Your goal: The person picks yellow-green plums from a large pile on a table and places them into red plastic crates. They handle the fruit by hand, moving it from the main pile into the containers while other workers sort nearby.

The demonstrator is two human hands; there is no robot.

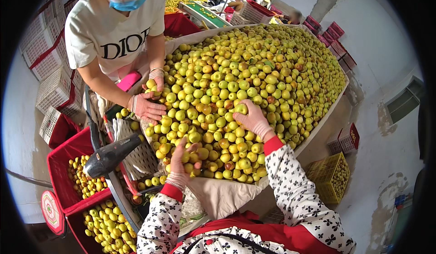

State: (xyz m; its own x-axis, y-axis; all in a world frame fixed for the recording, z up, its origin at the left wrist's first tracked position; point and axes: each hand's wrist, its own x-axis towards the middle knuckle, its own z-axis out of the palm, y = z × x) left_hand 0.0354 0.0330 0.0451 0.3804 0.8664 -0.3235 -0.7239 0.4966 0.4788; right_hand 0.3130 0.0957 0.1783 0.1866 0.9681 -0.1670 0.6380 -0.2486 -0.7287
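Note:
A large heap of yellow-green jujubes [235, 83], some with brown patches, lies on a pale cloth sheet [224, 194] before me. My right hand [254, 120], in a thin pinkish glove with a striped cuff, grips one green jujube [241, 108] between thumb and fingers above the heap. At the near left edge, my left hand [180, 162] has its fingers spread and curved around several jujubes [189, 167]. Whether it carries any of them is unclear. Across on the left, a co-worker's gloved hands [147, 108] touch fruit at the heap's edge.
Red-lined crates [76, 199] with jujubes stand at lower left, beside a black housing [114, 154] on a metal frame. A masked co-worker [115, 32] leans in at upper left. On the right is a yellow crate [328, 179] of fruit. A green conveyor [204, 13] runs behind.

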